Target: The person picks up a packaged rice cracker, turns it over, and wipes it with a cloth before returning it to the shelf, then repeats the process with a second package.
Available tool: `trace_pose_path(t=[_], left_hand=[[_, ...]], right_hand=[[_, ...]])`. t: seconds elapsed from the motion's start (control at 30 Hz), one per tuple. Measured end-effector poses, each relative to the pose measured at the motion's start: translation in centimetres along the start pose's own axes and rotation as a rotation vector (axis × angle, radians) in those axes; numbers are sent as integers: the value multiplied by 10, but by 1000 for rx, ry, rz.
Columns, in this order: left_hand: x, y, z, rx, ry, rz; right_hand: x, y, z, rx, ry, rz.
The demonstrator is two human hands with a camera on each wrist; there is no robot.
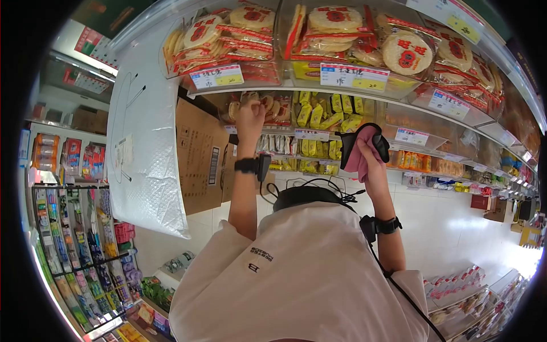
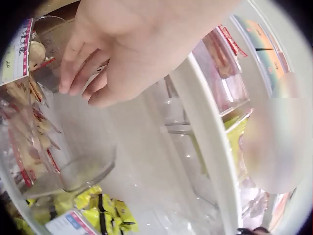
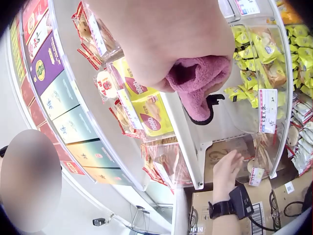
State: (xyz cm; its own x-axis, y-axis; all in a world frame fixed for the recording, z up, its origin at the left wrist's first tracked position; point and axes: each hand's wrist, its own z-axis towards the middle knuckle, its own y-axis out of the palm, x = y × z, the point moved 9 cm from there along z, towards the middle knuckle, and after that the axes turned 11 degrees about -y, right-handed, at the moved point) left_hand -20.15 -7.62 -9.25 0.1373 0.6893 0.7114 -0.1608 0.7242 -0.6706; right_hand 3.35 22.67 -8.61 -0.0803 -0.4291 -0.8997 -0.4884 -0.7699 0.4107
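Note:
My right hand (image 1: pixel 373 165) grips a bunched pink cloth (image 1: pixel 356 153) with black edging, held up in front of the shelf of yellow-wrapped snacks (image 1: pixel 319 114). In the right wrist view the soft folds of the cloth (image 3: pixel 205 81) poke out from under the curled fingers. My left hand (image 1: pixel 250 121) reaches over the lower shelf at the left, its fingers near packs of round crackers (image 1: pixel 277 109). Seen from the left wrist, that hand (image 2: pixel 112 54) has loosely bent fingers and nothing in them, above a white shelf surface (image 2: pixel 132 161) beside a clear plastic divider (image 2: pixel 88 171).
Red-trimmed rice cracker packs (image 1: pixel 336 28) fill the upper shelf, with price tags (image 1: pixel 354 76) along its edge. A brown cardboard box (image 1: pixel 199 154) and a large white padded package (image 1: pixel 142 148) stand at the left. Cables (image 1: pixel 319 185) hang at the chest.

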Motion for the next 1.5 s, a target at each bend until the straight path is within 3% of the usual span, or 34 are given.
trace_pose_path(t=[0.1, 0.2, 0.23, 0.33, 0.43, 0.57, 0.67, 0.7, 0.83, 0.97, 1.13, 1.17, 1.23, 1.33, 1.37, 1.5], left_hand=[[7, 14, 15, 20, 73, -22], [-10, 53, 26, -141, -58, 65], [-4, 60, 26, -140, 47, 121], [-17, 80, 28, -108, 138, 128], [-37, 96, 33, -207, -45, 278], [-4, 59, 18, -20, 99, 263], [11, 37, 8, -89, 0, 202], [7, 36, 4, -213, -166, 174], [25, 2, -11, -8, 63, 52], [56, -15, -42, -258, -23, -262], [147, -22, -99, -402, 127, -385], [165, -22, -110, -382, 251, -332], [193, -22, -129, -334, 498, -214], [189, -16, -130, -398, 472, -267], [179, -12, -125, -476, 395, -415], [164, -36, -109, -102, 191, -319]], right_hand=[[-1, 11, -4, 0, -8, -12], [2, 11, -5, -10, -20, -47], [3, 10, -6, -15, -21, -63], [-5, 12, -13, 13, -22, -26], [-5, 7, -15, 47, -45, 13], [4, -1, -15, 48, -4, -15], [5, 2, -16, 62, 7, -54], [4, 5, -15, 64, 12, -85], [5, 20, -9, -10, 73, -225], [11, 42, -1, -8, 94, -288], [28, 80, 13, -113, 82, -68], [29, 92, 12, -261, 98, 8], [19, 94, 16, -207, 46, 32], [19, 87, 19, -150, 29, 113], [17, 82, 18, -136, 24, 106], [2, 75, 10, -169, -37, 13]])
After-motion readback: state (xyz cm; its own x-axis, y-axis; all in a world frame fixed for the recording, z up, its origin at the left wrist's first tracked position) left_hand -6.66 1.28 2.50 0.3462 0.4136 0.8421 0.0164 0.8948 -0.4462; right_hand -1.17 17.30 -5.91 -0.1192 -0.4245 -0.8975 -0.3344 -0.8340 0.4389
